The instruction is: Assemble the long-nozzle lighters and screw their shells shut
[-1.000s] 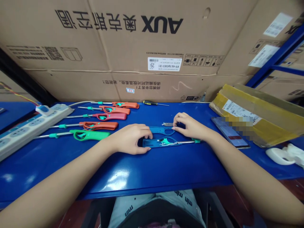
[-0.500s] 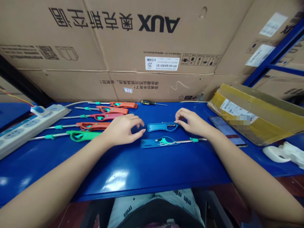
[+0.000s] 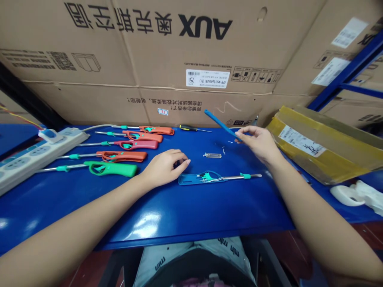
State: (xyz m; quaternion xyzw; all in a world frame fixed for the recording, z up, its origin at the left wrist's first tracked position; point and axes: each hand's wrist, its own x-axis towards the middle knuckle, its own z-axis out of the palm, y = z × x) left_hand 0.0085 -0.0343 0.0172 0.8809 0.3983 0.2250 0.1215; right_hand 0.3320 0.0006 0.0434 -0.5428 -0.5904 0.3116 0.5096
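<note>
My right hand [image 3: 257, 142] pinches one end of a blue plastic shell half [image 3: 220, 122], raised above the table and tilted, its far end up to the left. My left hand [image 3: 167, 167] rests with curled fingers near the left end of an opened blue lighter half [image 3: 188, 179]; whether it grips anything is hidden. That half holds green parts, white wires and a metal tube with a green collar. Between the hands lie a small clear fluid tank [image 3: 213, 155] and tiny white bits [image 3: 224, 150].
Several long lighters, orange, red and green [image 3: 112, 169], lie at the left beside a white power strip [image 3: 38, 153]. A screwdriver [image 3: 188, 128] lies at the back. Right are a yellow-taped box [image 3: 329, 147], a partly hidden phone and a white object [image 3: 347, 195]. Large cartons [image 3: 149, 71] stand behind.
My right hand has lifted the blue shell half off the table and turned it, uncovering the clear tank and white bits. My left hand has moved slightly right, towards the lower blue half.
</note>
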